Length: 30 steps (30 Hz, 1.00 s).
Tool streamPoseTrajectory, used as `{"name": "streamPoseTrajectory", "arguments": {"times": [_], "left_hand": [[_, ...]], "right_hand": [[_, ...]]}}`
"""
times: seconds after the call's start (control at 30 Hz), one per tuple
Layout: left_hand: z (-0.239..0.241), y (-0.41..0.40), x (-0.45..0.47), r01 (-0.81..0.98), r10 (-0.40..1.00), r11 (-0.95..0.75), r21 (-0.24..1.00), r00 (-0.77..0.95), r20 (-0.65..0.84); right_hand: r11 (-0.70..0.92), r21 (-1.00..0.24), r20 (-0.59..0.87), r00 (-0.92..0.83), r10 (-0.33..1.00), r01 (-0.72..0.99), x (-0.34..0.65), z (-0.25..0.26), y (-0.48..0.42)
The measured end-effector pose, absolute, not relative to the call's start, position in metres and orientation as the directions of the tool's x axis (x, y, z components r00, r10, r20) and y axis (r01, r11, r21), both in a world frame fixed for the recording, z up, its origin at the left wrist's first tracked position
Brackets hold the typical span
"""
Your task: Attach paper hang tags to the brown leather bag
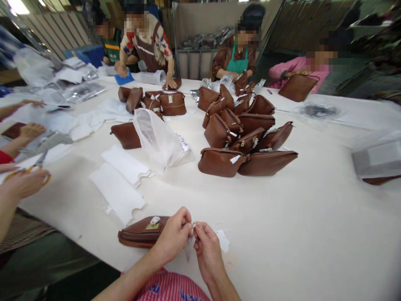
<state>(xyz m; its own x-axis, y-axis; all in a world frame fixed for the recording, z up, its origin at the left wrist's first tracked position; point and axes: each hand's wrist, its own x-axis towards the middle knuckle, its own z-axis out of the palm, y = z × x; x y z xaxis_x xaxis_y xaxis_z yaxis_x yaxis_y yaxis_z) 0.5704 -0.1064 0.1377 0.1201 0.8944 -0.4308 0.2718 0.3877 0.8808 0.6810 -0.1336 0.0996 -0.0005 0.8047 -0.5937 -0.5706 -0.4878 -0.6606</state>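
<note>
Pinching a white slip [191,228], both hands (left hand [174,235], right hand [206,250]) beside brown bag [140,231].

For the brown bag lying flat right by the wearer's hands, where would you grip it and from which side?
Probably the long rounded edge of the brown bag, taken from the wearer's left. It lies flat, that end is bare, and the left hand covers its other end. Avoid the tag on top. Both hands, right hand included, pinch a small white piece.
</note>
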Motion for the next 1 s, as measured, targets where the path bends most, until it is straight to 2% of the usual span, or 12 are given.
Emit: {"name": "streamPoseTrajectory", "arguments": {"times": [0.1, 0.23, 0.47, 0.6, 0.87, 1.0], "left_hand": [[0.1392, -0.1054, 0.5702, 0.244, 0.880, 0.417, 0.876, 0.131, -0.456], [0.1388, -0.1071, 0.5703, 0.232, 0.883, 0.418, 0.878, 0.125, -0.453], [0.1384, -0.1093, 0.5708, 0.423, 0.932, 0.265, 0.867, 0.120, -0.343], [0.1406, -0.1096, 0.5719, 0.457, 0.936, 0.239, 0.857, 0.126, -0.328], [0.1453, -0.1031, 0.5733, 0.401, 0.902, 0.348, 0.847, 0.104, -0.420], [0.1449, -0.1025, 0.5738, 0.409, 0.907, 0.337, 0.848, 0.099, -0.408]], "right_hand": [[-0.482, -0.660, -0.585, -0.008, 0.811, -0.576, 0.6816, 0.0986, -0.1343], [-0.510, -0.588, -0.623, -0.050, 0.780, -0.628, 0.6809, 0.0999, -0.1337], [-0.521, -0.472, -0.667, -0.098, 0.739, -0.712, 0.6813, 0.0994, -0.1334], [-0.506, -0.468, -0.677, -0.074, 0.732, -0.725, 0.6809, 0.0961, -0.1344], [-0.506, -0.444, -0.674, -0.097, 0.733, -0.740, 0.6805, 0.0964, -0.1336], [-0.502, -0.468, -0.668, -0.080, 0.740, -0.727, 0.6803, 0.0982, -0.1331]]}}
